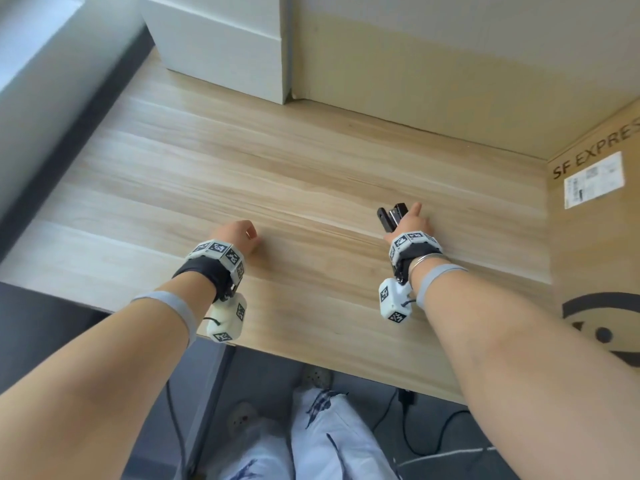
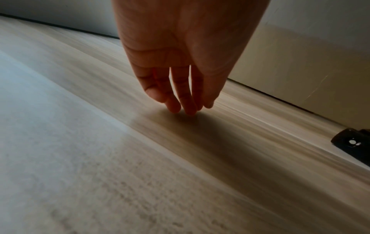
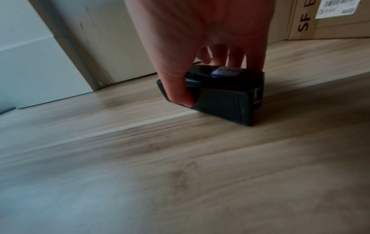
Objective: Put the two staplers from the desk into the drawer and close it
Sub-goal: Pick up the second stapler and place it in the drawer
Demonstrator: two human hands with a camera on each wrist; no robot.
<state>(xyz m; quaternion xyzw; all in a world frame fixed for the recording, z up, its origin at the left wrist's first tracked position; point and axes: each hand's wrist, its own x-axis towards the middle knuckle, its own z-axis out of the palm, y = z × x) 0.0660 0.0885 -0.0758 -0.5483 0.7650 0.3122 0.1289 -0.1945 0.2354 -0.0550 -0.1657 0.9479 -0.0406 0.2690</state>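
A cardboard box (image 1: 599, 244) printed "SF EXPRESS" stands at the right end of the tabletop (image 1: 277, 174), a white label (image 1: 593, 179) on its face. A white block (image 1: 221, 46) sits at the back left, against a pale wall panel (image 1: 450, 57). Below the front edge, cables (image 1: 426, 434) lie on the grey floor (image 1: 45, 327).

Most of the black stapler (image 1: 393, 216) is hidden behind the right hand (image 1: 412, 223) in the head view; in the left wrist view only its end (image 2: 354, 142) is seen, cut off by the right edge. The cardboard box (image 1: 595, 237) is cropped, its lettering cut short. The desk (image 3: 140, 174) surface is blurred in both wrist views.
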